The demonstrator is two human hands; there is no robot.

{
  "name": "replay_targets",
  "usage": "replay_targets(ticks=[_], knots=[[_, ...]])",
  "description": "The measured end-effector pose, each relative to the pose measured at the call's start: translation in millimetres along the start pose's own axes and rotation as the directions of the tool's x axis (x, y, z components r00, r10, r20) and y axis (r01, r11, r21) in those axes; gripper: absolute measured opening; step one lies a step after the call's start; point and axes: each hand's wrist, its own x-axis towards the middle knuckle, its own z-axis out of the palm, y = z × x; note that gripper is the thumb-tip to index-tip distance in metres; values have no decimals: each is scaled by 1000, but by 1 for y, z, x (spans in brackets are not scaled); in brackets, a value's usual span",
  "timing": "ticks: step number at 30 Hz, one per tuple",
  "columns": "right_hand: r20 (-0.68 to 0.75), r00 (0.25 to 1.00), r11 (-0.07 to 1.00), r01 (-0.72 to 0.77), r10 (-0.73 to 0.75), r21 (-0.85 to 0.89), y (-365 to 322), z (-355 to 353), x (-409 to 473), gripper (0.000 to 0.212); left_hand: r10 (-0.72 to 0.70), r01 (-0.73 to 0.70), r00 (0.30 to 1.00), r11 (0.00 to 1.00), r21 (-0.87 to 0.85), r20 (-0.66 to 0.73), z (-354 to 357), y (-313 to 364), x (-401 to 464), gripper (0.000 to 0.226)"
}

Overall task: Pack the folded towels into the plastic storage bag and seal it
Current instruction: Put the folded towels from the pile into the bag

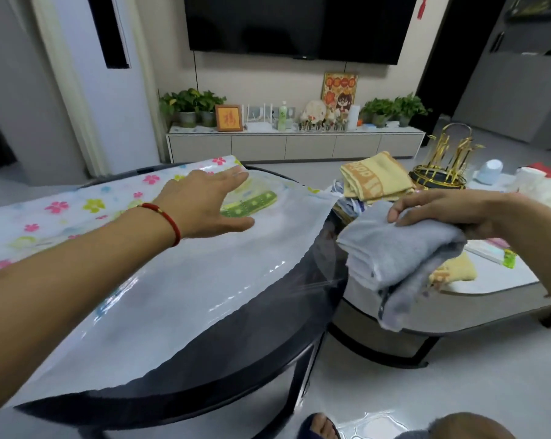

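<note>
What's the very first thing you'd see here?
Probably the big flowery plastic storage bag spread over the round dark table, with the left hand resting flat on it. To the right, the right hand grips a folded grey towel; a folded yellow towel lies behind.

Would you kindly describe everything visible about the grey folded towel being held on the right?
The grey folded terry towel is soft, thick cloth folded into several layers, with paler layers showing at its left edge and one end drooping downward. The right hand grips it from above, fingers curled over its top, holding it in the air beside the dark round table and the plastic storage bag, touching neither.
</note>
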Motion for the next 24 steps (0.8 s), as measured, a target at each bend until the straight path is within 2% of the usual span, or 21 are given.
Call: replay_targets(ticks=[2,4,7,12,14,16,18,19,20,21,24], knots=[[190,981,999,42,-44,17,-28,27,-5,28,23,-22,1000,1000,-8,3,-12,-5,1,90],[293,947,991,119,-133,64,-53,54,2,24,51,-50,999,998,-33,16,-25,-10,1,88],[301,917,955,201,-263,220,-83,98,42,17,38,-37,999,999,-24,27,-38,-14,0,92],[81,945,914,280,-316,295,-108,177,147,21,21,-21,999,1000,1,28,-55,-22,3,90],[-29,932,859,345,-361,378,-122,190,187,28,37,-37,999,999,13,17,-57,-25,6,94],[-199,903,691,421,-381,587,-137,196,223,35,60,-60,998,998,-8,-12,-57,-29,8,91],[-380,878,439,475,-291,763,-143,201,255,39,65,-68,996,996,-53,-54,-58,-35,12,84],[-425,876,357,482,-229,800,-142,206,269,40,63,-69,995,995,-76,-72,-59,-38,14,83],[-434,881,333,473,-188,816,-138,212,280,44,61,-69,995,993,-91,-83,-60,-40,15,82],[-410,896,362,444,-171,819,-132,218,288,50,61,-70,994,993,-97,-87,-61,-42,16,82],[-310,937,555,347,-163,756,-114,225,301,74,73,-80,994,993,-89,-81,-61,-43,14,83]])
